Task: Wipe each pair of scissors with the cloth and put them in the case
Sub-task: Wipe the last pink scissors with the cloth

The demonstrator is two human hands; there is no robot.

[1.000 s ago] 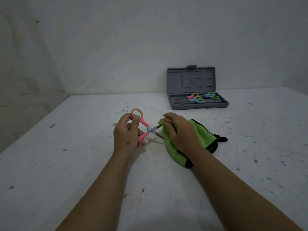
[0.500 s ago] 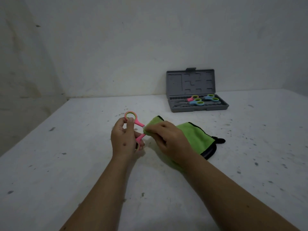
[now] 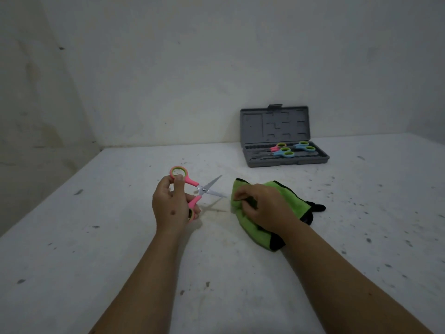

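Mid-tabletop, our left hand (image 3: pixel 172 204) grips pink scissors (image 3: pixel 192 191) by the handles, blades spread, while our right hand (image 3: pixel 262 208) pinches the green cloth (image 3: pixel 243 208) beside them; best wipe handle-to-tip before reaching the open case (image 3: pixel 286 160) near the far edge.

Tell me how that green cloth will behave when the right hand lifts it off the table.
The green cloth will probably go floppy and drape: it already lies bunched and folded under the right hand. It looks thin and soft, so likely light. Its fuzzy surface should grip rather than slip, though a loose black-edged corner may trail on the table.
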